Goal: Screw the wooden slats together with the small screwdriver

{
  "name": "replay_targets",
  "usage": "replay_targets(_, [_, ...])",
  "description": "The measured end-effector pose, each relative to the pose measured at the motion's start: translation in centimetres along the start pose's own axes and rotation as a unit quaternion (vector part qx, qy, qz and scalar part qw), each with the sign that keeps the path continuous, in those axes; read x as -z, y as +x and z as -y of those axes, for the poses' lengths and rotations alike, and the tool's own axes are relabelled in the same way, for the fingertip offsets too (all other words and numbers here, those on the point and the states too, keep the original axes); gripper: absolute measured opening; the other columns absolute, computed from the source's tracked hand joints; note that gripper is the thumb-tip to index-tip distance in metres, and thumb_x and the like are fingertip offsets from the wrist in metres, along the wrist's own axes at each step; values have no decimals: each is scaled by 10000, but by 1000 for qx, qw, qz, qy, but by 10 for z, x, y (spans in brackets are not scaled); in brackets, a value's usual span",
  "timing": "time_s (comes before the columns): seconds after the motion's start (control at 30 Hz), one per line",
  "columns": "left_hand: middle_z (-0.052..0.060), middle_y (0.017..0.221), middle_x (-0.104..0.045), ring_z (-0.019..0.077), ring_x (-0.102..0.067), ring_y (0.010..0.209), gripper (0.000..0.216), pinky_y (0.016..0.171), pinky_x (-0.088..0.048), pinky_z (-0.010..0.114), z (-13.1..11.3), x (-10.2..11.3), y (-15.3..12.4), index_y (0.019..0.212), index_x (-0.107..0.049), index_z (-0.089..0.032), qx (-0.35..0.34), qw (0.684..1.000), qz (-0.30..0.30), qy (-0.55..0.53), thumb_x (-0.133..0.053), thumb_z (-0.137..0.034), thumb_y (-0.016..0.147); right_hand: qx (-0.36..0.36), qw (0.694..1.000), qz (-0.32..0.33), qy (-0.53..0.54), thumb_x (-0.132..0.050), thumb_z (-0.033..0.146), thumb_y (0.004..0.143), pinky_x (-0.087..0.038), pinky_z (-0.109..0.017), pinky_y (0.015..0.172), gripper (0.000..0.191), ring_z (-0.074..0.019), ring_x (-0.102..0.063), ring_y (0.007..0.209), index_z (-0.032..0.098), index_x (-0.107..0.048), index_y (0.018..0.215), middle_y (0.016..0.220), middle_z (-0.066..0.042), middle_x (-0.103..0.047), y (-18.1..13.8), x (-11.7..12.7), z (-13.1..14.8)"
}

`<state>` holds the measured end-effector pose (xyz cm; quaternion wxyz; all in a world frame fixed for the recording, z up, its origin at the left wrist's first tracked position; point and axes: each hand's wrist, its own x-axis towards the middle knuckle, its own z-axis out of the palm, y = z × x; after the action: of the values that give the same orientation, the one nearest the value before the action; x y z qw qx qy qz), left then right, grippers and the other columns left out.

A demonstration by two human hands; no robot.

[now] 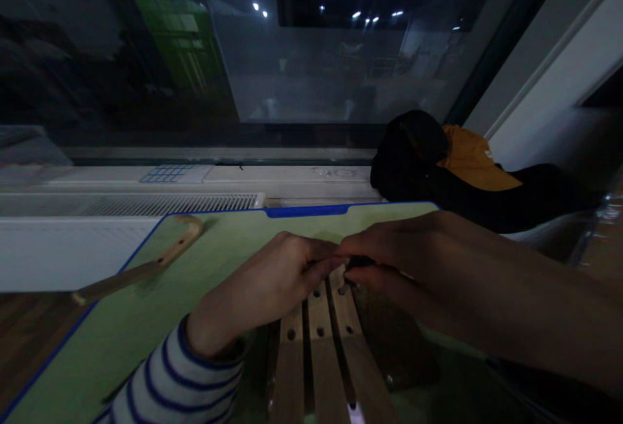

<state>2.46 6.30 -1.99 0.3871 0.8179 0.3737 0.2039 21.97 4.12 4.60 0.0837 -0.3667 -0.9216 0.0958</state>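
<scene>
Several pale wooden slats (pixel 325 352) with dark round holes lie side by side in front of me, running away from me toward my hands. My left hand (pixel 272 281), in a striped sleeve, is closed at the far ends of the slats, thumb and fingers pressed together around the wood there. From the right, my right hand (pixel 413 258) pinches a small dark piece (pixel 360 261) close to the end of the rightmost slat. Its kind is hard to make out, as the fingers cover most of it. The two hands meet at the fingertips.
A bent wooden piece with holes (pixel 160 261) lies on the left of the green, blue-edged table (pixel 228 236). A dark brown block (pixel 403 346) sits right of the slats. Beyond are a radiator (pixel 175 204), a window sill, and a black and orange cloth item (pixel 477 158).
</scene>
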Motion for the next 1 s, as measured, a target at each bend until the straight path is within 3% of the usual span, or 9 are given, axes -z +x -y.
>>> replay_targets(0.2, [-6,893,-730,143,-667,818,247,699,-467,226,-1,1,0,984,-688,-222,-7,1000,-5,4,-447,-241,932,-14,999,-6,-40,-436,355,923,-431,-278,609,199,-163,-631,706,236,-586,866,771,15,-660,2,-2,-1])
replay_targets(0.4, [7,685,-700,131,-641,611,299,529,-416,218,-1,2,-2,786,-685,-150,2,998,-24,59,-444,-264,921,10,1000,4,-12,-435,284,928,-433,-278,630,152,-156,-619,726,260,-568,996,800,27,-657,5,-3,-2])
replay_targets(0.57, [2,743,-708,145,-646,667,242,579,-445,231,-1,1,-2,830,-689,-168,4,998,-27,55,-460,-208,898,26,1000,-1,-7,-399,320,942,-451,-288,654,206,-153,-631,747,266,-587,1009,863,23,-675,4,-3,0])
replay_targets(0.73, [15,845,-720,170,-651,795,238,739,-479,270,-5,2,-2,893,-701,-190,-14,999,-30,29,-464,-198,904,45,999,14,16,-465,182,894,-467,-268,726,247,-133,-639,813,275,-542,1110,991,32,-676,-3,1,4])
replay_targets(0.83, [10,917,-720,168,-648,866,261,793,-472,269,-5,2,-2,955,-701,-210,-21,1000,-12,7,-446,-175,915,31,1000,3,7,-472,158,881,-468,-282,737,212,-136,-640,755,277,-571,1027,915,44,-684,-3,-3,3])
replay_targets(1.0, [11,946,-723,159,-658,845,274,732,-483,244,-4,1,-1,1092,-658,-228,-9,1000,-9,5,-434,-239,935,14,999,-22,-40,-512,171,860,-465,-296,702,148,-152,-632,662,250,-629,905,746,33,-676,-3,-7,0])
